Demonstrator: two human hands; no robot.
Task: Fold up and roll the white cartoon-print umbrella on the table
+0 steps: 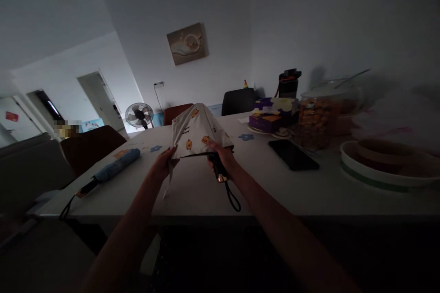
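Two bare forearms (135, 213) extend from the lower foreground to a pale umbrella (192, 132), held between the hands above a white table (195, 199). The left hand (164, 163) pinches the left margin of the cloth, and a narrow pale strip (168, 183) trails below it. The right hand (222, 158) is closed about the top of the black handle (217, 167), its thumb pressed on the cloth. From the handle's coppery end a black wrist loop (234, 200) hangs just on the near side of the right hand.

The table's front edge runs below both hands, on the body side, just beyond the loop's lower end. A broad band of tabletop separates the left hand from a folded blue umbrella (118, 165), whose wrist loop passes over the table's left corner. A narrower band separates the right hand from a dark phone (294, 154) to its right; farther right stands a round, pale-rimmed tray (349, 162). Beyond the phone, away from the right hand, are a filled jar (312, 121) and a purple box (270, 123).

Yellow figures and small dark marks decorate the cloth; the marks are too small to read. Markings on the purple box are likewise illegible.
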